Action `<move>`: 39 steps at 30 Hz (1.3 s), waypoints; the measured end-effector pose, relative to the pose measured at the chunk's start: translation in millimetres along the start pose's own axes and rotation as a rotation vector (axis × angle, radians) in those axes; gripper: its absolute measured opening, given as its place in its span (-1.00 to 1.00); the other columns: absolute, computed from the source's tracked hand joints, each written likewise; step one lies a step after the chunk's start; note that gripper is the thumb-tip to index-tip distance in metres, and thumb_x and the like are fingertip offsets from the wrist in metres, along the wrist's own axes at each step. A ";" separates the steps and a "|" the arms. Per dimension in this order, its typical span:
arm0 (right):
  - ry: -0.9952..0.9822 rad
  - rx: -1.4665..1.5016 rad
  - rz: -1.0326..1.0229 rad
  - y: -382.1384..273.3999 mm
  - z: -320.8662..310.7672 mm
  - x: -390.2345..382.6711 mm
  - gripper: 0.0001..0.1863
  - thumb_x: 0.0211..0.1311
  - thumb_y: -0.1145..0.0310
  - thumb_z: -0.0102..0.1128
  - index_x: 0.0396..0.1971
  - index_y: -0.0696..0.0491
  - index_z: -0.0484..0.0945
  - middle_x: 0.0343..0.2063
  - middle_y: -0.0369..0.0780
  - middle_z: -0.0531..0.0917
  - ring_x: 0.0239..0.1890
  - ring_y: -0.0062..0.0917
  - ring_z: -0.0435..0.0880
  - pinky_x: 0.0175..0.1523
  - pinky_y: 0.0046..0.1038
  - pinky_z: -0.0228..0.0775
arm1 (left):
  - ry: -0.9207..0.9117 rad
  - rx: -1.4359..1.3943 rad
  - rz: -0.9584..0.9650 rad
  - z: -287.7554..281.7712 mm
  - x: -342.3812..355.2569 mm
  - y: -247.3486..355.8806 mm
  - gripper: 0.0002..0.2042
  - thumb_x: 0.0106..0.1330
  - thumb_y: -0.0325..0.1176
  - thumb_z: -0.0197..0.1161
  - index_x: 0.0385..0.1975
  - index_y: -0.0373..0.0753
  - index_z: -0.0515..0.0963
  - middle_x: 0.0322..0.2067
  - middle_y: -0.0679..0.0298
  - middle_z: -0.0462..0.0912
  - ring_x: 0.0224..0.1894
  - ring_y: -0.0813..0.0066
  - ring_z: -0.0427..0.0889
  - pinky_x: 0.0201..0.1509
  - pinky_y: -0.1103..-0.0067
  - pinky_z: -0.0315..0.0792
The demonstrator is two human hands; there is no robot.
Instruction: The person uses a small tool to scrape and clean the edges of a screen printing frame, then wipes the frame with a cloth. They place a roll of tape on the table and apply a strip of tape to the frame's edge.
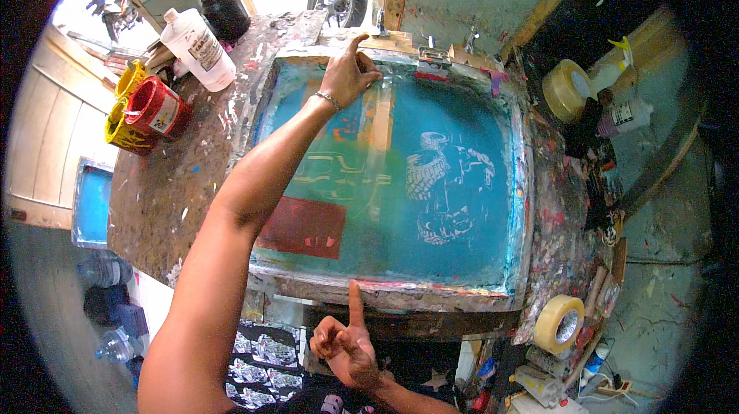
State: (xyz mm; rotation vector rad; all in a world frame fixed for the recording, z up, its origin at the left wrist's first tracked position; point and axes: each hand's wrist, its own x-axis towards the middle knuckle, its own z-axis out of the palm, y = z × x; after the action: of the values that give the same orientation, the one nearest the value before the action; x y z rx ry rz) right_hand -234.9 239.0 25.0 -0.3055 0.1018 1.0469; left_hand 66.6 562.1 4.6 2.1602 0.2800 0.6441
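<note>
A screen printing frame [517, 206] with blue-green mesh lies flat on a worn table. Its mesh carries a pale vehicle design with a treaded tyre, clear tape strips, and a dark red patch [304, 227] at the lower left. My left hand [350, 79] reaches over the mesh to the far edge, index finger raised and thumb apart, holding nothing that I can see. At the near edge, my right hand [346, 345] has its index finger pointing up at the frame's rim. Its other fingers are loosely curled, with nothing visible in them.
On the left stand a white bottle [198, 48], a black jar [223, 10], a red paint tub [158, 105] and yellow tubs [127, 131]. Tape rolls [560, 323] lie to the right. Metal hinge clamps [433, 56] line the far edge. Printed sheets [265, 360] show below.
</note>
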 end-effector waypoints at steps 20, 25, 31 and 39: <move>0.002 0.001 -0.007 3.6 2.8 9.8 -0.01 0.31 0.28 0.22 0.47 -0.39 -0.36 -0.36 -0.22 0.46 -0.40 -0.61 0.37 -0.27 -0.56 0.30 | 0.070 0.270 0.211 0.5 -2.1 -23.7 -0.19 -0.02 -0.28 0.49 0.27 -0.23 0.22 -0.27 0.24 0.56 -0.14 0.21 0.53 0.12 0.34 0.34; 0.096 -0.152 0.010 2.8 6.9 8.2 0.07 0.24 0.15 0.29 0.47 -0.39 -0.39 -0.41 -0.22 0.45 -0.44 -0.58 0.37 -0.31 -0.54 0.28 | 0.089 0.439 0.263 -2.7 -7.9 -20.0 -0.05 -0.08 -0.08 0.52 0.32 -0.24 0.14 -0.11 0.16 0.44 -0.01 0.14 0.42 0.17 0.28 0.29; 0.081 -0.266 -0.024 2.2 13.1 10.5 0.10 0.23 0.15 0.31 0.46 -0.34 -0.43 -0.41 -0.19 0.47 -0.42 -0.55 0.39 -0.30 -0.53 0.30 | 0.065 0.589 0.295 -10.2 -36.3 -14.6 0.18 -0.23 0.21 0.52 0.37 -0.24 0.01 0.16 0.05 0.25 0.20 0.02 0.24 0.25 0.12 0.15; 0.023 -0.190 -0.053 3.4 17.1 18.1 0.05 0.32 0.29 0.19 0.46 -0.21 -0.51 -0.36 -0.21 0.50 -0.42 -0.63 0.36 -0.26 -0.59 0.29 | -0.137 0.694 0.305 -21.2 -104.8 5.8 0.21 -0.12 0.44 0.31 0.40 -0.31 -0.06 0.23 0.01 0.15 0.26 0.02 0.15 0.31 0.12 0.00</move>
State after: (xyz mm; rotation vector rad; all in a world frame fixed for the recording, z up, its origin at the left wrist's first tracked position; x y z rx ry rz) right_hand -229.8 260.8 36.6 -0.4898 0.0153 1.0025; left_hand -33.3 529.7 -16.5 2.9395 0.1027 0.6199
